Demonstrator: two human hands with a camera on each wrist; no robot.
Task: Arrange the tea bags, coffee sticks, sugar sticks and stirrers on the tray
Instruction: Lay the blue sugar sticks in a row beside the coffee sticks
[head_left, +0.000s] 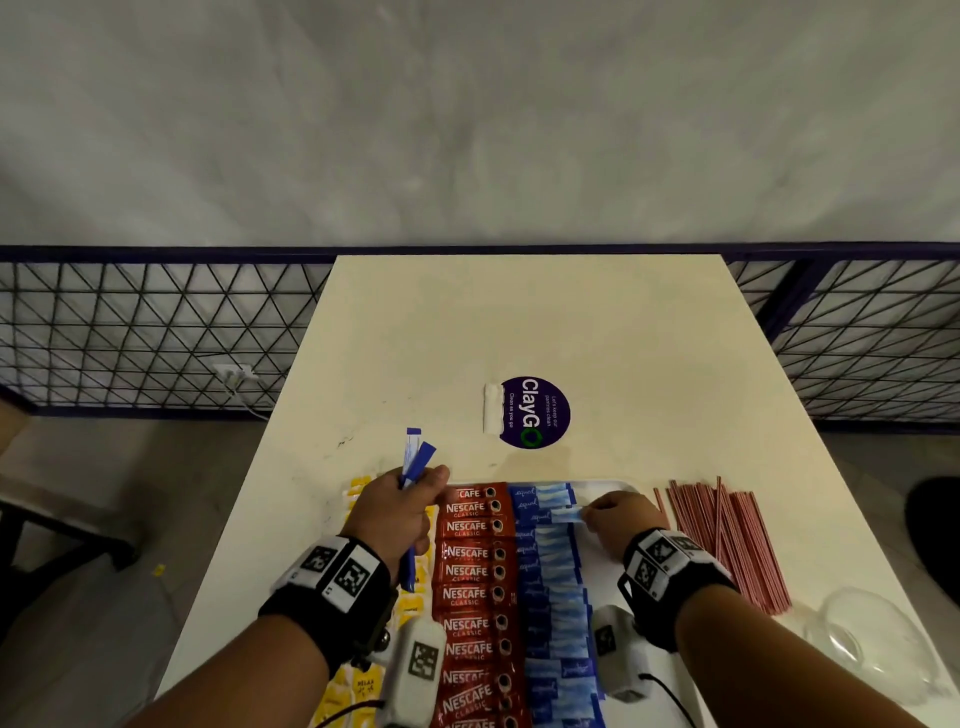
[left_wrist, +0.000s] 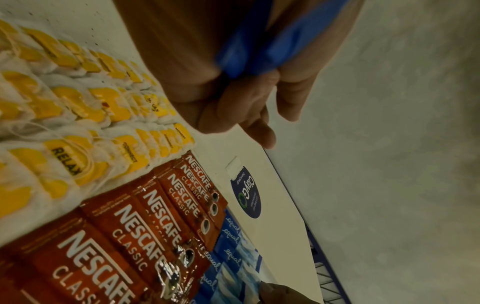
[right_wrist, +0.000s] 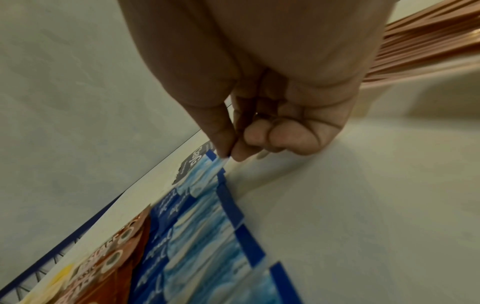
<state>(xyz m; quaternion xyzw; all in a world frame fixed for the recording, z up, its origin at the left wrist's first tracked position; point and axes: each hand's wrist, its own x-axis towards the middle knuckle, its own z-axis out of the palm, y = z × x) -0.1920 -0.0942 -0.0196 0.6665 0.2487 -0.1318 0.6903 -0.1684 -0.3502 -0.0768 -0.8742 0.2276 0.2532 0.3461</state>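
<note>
On the white tray (head_left: 613, 486) lie three columns: yellow tea bags (left_wrist: 78, 107) at the left, red Nescafe coffee sticks (head_left: 470, 597) in the middle, blue sugar sticks (head_left: 553, 582) to their right. My left hand (head_left: 402, 512) hovers over the tea bags and grips two blue sugar sticks (head_left: 415, 457), their ends pointing up and away. My right hand (head_left: 621, 517) pinches the right end of one blue sugar stick (head_left: 566, 514) near the far end of the sugar column, thumb and forefinger closed on it (right_wrist: 223, 159). Red stirrers (head_left: 727, 540) lie on the table right of the tray.
A round dark "ClayGo" sticker (head_left: 535, 413) sits on the cream table (head_left: 519, 322) beyond the tray. A clear plastic container (head_left: 872, 644) lies at the near right. A dark metal mesh railing (head_left: 156, 332) runs behind the table.
</note>
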